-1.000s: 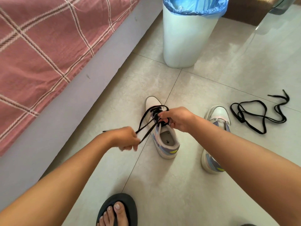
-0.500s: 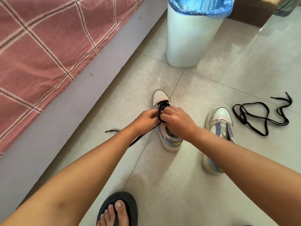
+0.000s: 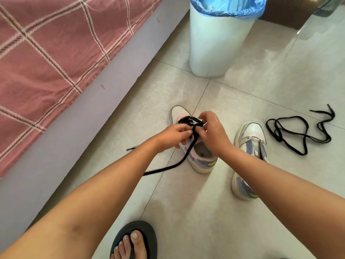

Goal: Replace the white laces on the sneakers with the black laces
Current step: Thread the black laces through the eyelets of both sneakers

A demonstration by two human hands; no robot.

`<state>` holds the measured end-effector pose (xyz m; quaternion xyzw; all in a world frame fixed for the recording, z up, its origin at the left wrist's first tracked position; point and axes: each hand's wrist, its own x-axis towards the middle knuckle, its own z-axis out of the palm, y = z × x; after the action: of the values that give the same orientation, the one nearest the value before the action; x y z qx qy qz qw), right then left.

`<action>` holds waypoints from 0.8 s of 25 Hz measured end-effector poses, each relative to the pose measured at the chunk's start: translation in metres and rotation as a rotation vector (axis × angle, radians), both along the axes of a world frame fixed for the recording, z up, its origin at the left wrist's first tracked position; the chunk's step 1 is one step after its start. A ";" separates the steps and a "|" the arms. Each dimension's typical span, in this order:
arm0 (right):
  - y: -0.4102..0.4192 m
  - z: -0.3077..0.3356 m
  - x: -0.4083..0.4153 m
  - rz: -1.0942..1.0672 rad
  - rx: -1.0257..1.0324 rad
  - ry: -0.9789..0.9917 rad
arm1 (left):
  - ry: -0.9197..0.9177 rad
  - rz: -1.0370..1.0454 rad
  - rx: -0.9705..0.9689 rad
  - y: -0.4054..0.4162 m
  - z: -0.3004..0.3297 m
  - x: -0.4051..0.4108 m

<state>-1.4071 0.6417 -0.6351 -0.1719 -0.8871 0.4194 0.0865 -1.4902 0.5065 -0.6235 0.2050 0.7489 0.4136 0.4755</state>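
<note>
— Sneakers, how far along were they?

— Going left to right: the left sneaker (image 3: 194, 152) stood on the floor tiles (image 3: 186, 212) beside the bed (image 3: 46, 62), with a black lace (image 3: 190, 122) crossed through its front eyelets near the toe. The upper eyelets looked unthreaded as far as I could see, and one free end trailed down over the tiles toward the person's left arm. No white lace showed on it.

— And the other?

— The right sneaker (image 3: 250, 139) stood near it with no lace at all. The second black lace (image 3: 298, 133) lay loose further right, untouched. So, by my judgement, less than half was done.

— What were the hands doing?

— The left hand (image 3: 173, 135) had its fingers curled, pinching the lace over the tongue. The right hand (image 3: 212, 133) met it from the other side, fingertips also curled in on the lace where the strands crossed. Both grips were narrow and tight; how the fingertips sat was partly hidden.

— Anything else?

— A white bin (image 3: 216, 43) stood beyond, and a foot in a dark sandal (image 3: 134, 240) at the bottom.
</note>
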 end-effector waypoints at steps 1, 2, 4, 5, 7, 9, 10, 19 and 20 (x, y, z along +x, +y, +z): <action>0.002 -0.003 0.000 -0.019 -0.063 -0.081 | -0.027 0.004 -0.005 -0.002 -0.001 -0.002; 0.004 -0.004 0.000 -0.018 -0.107 -0.119 | -0.046 0.003 -0.008 -0.004 -0.002 -0.002; 0.010 -0.003 -0.001 -0.029 -0.232 -0.136 | -0.066 0.027 0.008 -0.006 -0.004 0.000; 0.012 -0.002 -0.001 -0.029 -0.310 -0.143 | -0.066 0.046 0.018 -0.007 -0.005 0.000; 0.013 -0.001 0.002 0.018 -0.432 -0.171 | -0.074 0.059 0.027 -0.010 -0.006 0.001; 0.010 -0.002 0.007 0.058 -0.477 -0.223 | -0.103 0.050 0.030 -0.015 -0.009 0.004; 0.007 -0.003 0.010 0.061 -0.496 -0.249 | -0.110 0.056 0.032 -0.018 -0.011 0.009; 0.008 0.004 0.027 0.024 -0.622 -0.419 | 0.751 -0.125 -0.214 -0.023 -0.007 0.009; 0.009 0.005 0.029 0.034 -0.612 -0.437 | 0.850 -0.170 -0.251 -0.022 -0.006 0.007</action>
<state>-1.3784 0.6502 -0.6300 -0.2605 -0.7210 0.6199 -0.1673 -1.4828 0.4840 -0.6300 0.3583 0.9025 0.1579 0.1792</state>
